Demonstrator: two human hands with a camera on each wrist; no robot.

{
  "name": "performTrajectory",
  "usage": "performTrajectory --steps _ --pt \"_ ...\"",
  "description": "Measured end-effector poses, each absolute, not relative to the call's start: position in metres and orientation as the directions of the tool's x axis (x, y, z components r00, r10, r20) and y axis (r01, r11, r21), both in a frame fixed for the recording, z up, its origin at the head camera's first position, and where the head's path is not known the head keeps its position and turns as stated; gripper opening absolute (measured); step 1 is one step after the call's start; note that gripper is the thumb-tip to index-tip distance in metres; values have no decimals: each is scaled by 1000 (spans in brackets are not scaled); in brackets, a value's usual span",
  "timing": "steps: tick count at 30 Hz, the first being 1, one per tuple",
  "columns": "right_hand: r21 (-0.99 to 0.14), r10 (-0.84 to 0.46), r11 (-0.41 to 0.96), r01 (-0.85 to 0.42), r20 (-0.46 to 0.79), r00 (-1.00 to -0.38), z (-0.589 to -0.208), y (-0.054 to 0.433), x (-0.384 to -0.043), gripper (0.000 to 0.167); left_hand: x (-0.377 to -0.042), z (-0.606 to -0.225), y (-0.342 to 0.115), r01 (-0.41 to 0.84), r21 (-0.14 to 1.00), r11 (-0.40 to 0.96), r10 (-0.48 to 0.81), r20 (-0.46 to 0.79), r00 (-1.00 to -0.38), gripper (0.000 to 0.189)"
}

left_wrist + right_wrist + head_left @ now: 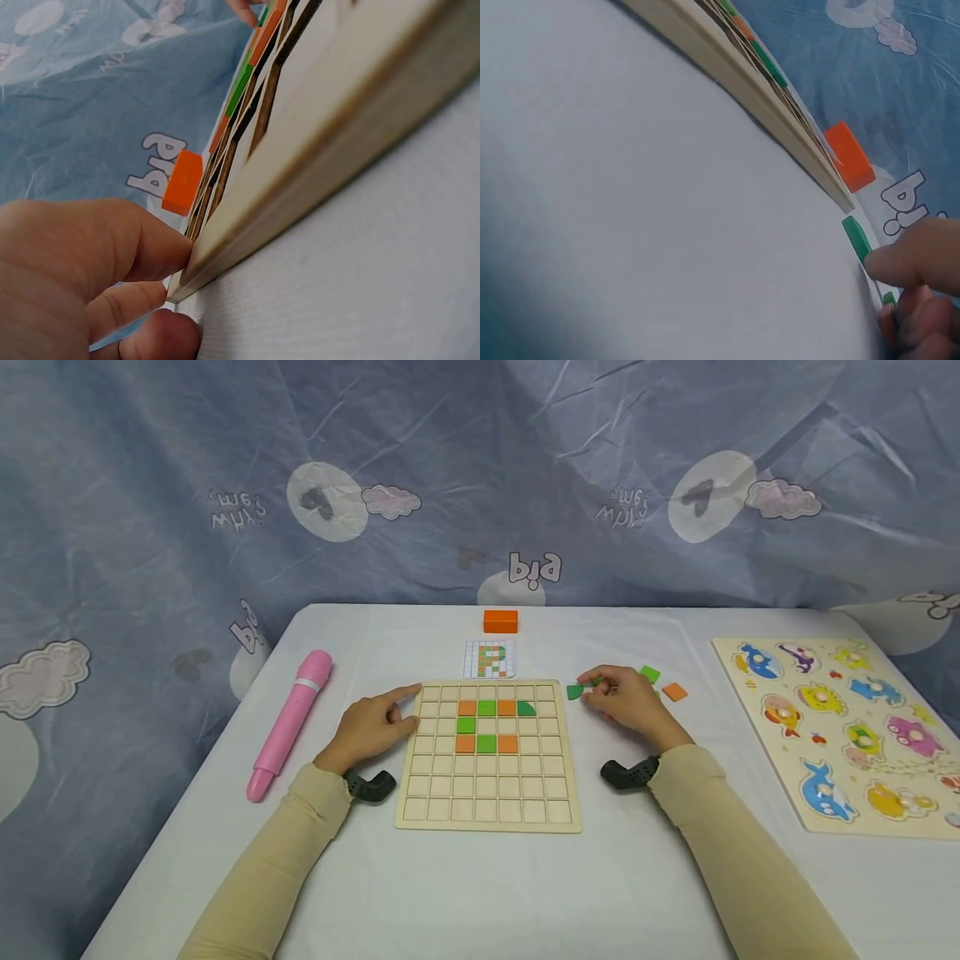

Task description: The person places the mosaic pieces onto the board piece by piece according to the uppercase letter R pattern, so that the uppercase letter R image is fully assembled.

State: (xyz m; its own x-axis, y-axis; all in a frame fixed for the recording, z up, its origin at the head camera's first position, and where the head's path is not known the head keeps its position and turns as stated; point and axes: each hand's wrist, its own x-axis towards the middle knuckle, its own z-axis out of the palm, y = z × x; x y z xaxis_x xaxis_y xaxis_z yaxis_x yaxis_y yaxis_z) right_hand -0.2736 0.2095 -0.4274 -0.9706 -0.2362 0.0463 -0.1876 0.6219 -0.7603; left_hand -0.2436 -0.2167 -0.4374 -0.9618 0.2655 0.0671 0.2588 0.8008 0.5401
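A wooden grid board (487, 818) lies on the table with orange and green tiles in several cells, including a green rounded-corner tile (527, 708). My left hand (367, 731) touches the board's left edge, index finger at the far corner and thumb lower down. In the left wrist view those fingertips (176, 251) meet the board's side. Right of the board, my right hand (626, 700) pinches a dark green tile (574, 692). The right wrist view shows the thumb against this green tile (857, 238); the fingers behind it are partly hidden.
Loose green (649, 674) and orange tiles (674, 692) lie beyond the right hand. A pattern card (490, 659) and an orange block (500, 622) stand behind the board. At left is a pink cylindrical stick (288, 727); at right, an animal puzzle board (795, 760).
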Motion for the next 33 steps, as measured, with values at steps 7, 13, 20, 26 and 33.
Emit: performTrajectory --steps 7,13,20,26,33 --pt "-706 -270 682 -192 1 -963 -422 206 -278 26 -242 -438 -217 265 548 794 270 73 -960 59" --pt "-703 -276 689 -177 -29 -961 -421 207 -277 20 -244 -438 -216 268 542 797 272 73 -959 59" --pt "-687 -306 699 -197 -40 -951 -418 206 -278 30 -244 -439 -216 261 540 800 270 63 -961 60" --pt "-665 -312 716 -212 -34 -949 -416 201 -281 27 -244 -440 -217 265 542 798 269 73 -960 60" --pt "-652 -335 721 -237 -28 -942 -415 198 -282 23 -245 -442 -218 281 551 786 268 106 -957 59"
